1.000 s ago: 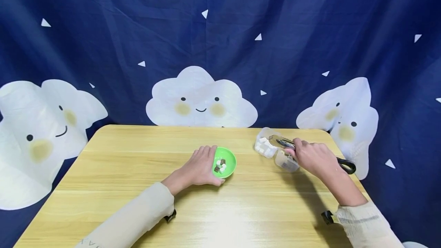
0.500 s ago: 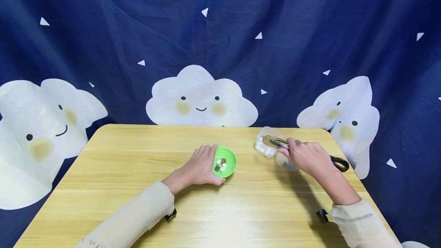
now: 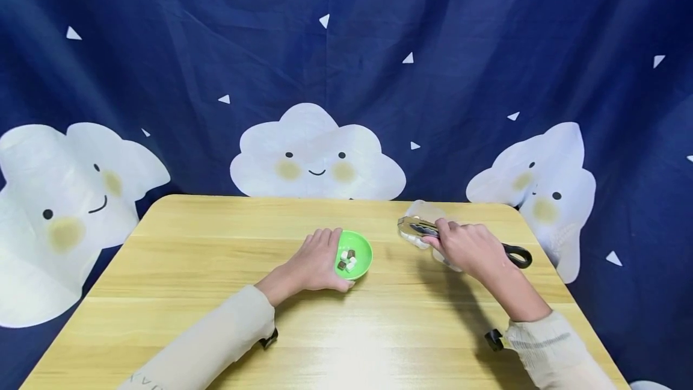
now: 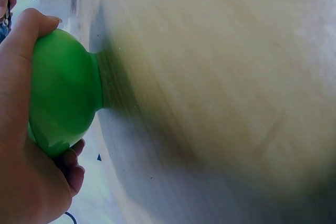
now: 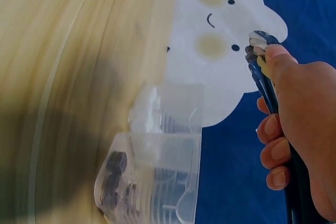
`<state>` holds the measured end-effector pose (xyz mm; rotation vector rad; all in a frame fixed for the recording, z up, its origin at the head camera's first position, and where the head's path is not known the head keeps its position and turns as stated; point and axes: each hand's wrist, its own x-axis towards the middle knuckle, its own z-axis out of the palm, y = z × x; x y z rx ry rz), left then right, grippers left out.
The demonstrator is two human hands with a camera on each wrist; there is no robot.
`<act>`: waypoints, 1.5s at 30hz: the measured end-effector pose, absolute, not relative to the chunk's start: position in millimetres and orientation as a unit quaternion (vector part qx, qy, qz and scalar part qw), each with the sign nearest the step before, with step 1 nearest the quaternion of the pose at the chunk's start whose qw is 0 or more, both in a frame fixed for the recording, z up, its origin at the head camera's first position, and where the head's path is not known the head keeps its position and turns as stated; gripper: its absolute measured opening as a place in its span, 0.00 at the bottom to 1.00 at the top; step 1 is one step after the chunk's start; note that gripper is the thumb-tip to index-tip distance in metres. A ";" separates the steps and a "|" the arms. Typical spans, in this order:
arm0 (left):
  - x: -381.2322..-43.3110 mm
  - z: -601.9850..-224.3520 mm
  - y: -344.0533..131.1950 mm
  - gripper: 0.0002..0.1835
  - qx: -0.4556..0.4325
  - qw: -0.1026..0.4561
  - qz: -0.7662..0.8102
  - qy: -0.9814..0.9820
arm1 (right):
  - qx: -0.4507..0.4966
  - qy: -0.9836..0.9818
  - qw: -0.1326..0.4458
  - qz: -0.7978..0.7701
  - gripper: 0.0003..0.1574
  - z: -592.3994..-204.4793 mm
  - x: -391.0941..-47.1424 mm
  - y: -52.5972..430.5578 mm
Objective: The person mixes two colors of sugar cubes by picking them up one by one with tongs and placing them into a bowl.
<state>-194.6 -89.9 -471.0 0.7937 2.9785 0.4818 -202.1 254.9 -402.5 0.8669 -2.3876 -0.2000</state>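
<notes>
My left hand (image 3: 319, 260) holds a small green bowl (image 3: 364, 254) by its rim, fingers on the far side and thumb on the near side. Several white and brown cubes (image 3: 346, 259) lie in the bowl. In the left wrist view the bowl's footed base (image 4: 95, 80) is at the table surface. My right hand (image 3: 471, 251) grips a pair of tongs (image 3: 422, 228) with black handles, their tips pointing left over a clear plastic container (image 3: 430, 210). Something pale shows at the tong tips in the right wrist view, but its kind is unclear.
Below the right hand, a second clear container (image 5: 157, 182) holding dark pieces (image 5: 115, 163) stands beside the first. Both are partly hidden in the head view. A wooden table (image 3: 216, 245) ends at a dark blue curtain (image 3: 346, 77) with cloud prints.
My right hand has moved left with the tongs, whose tips have passed from above the two containers to the far container's left edge. The left hand and bowl have stayed in place.
</notes>
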 end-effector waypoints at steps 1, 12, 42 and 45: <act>-194.7 -471.0 -90.1 0.64 0.254 0.010 0.154 0.955 | 0.328 -0.895 0.294 -0.074 0.45 -403.0 -202.2 253.5; -194.6 -471.6 -91.4 0.64 0.253 0.014 0.158 0.954 | 0.359 -0.875 0.317 -0.075 0.43 -407.2 -203.7 238.4; -194.5 -472.2 -90.2 0.64 0.256 0.010 0.159 0.954 | 0.397 -0.860 0.306 -0.096 0.41 -411.3 -204.3 208.9; -194.2 -471.8 -90.0 0.64 0.256 0.009 0.159 0.953 | 0.396 -0.863 0.300 -0.097 0.39 -412.1 -203.9 207.2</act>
